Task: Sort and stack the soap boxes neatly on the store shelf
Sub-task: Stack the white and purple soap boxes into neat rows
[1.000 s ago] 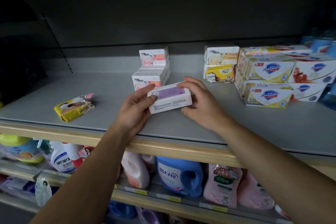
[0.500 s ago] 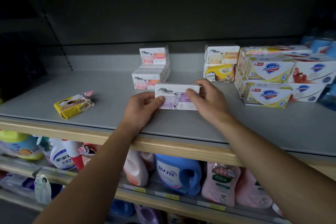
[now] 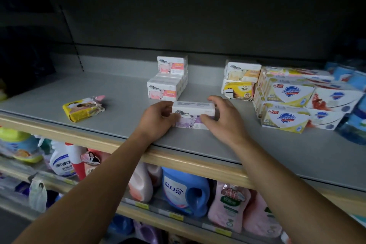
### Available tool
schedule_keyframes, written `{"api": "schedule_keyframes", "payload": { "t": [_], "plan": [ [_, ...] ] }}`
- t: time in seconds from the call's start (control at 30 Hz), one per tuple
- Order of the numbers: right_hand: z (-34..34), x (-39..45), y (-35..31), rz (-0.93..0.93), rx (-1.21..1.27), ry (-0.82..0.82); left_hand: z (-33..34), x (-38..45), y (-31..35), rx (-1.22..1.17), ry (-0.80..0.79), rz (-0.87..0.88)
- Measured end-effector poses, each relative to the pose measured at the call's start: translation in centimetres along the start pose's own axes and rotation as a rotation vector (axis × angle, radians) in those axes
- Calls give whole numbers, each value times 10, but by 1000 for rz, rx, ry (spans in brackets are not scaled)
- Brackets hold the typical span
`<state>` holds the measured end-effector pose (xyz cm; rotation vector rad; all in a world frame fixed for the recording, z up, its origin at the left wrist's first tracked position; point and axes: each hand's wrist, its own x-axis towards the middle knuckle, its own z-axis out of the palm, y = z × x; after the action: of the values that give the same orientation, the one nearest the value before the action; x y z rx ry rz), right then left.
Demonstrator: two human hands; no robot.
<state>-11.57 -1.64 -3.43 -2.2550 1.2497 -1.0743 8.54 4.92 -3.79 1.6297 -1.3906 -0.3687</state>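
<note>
Both hands hold the purple soap box (image 3: 193, 115) at its ends, the left hand (image 3: 158, 119) and right hand (image 3: 221, 120) pinching it. It stands on the shelf (image 3: 122, 105) just in front of the pink boxes (image 3: 166, 89), maybe so its picture faces out and it lines up neatly

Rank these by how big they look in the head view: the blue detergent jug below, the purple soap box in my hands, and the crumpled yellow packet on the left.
1. Blue detergent jug, largest, though it sits nearer the camera.
2 and 3. Purple soap box and yellow packet look alike; hands hide the box's ends, so unranked.
</note>
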Motion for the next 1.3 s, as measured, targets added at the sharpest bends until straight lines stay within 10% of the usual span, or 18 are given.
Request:
{"api": "schedule_keyframes", "payload": {
  "t": [0.57, 1.3],
  "plan": [
    [24, 137, -41, -141, -222, 164, -71, 35, -75, 790, -82, 23],
    [99, 218, -43, -145, -382, 107, -65, 40, -92, 763, -35, 26]
  ]
}}
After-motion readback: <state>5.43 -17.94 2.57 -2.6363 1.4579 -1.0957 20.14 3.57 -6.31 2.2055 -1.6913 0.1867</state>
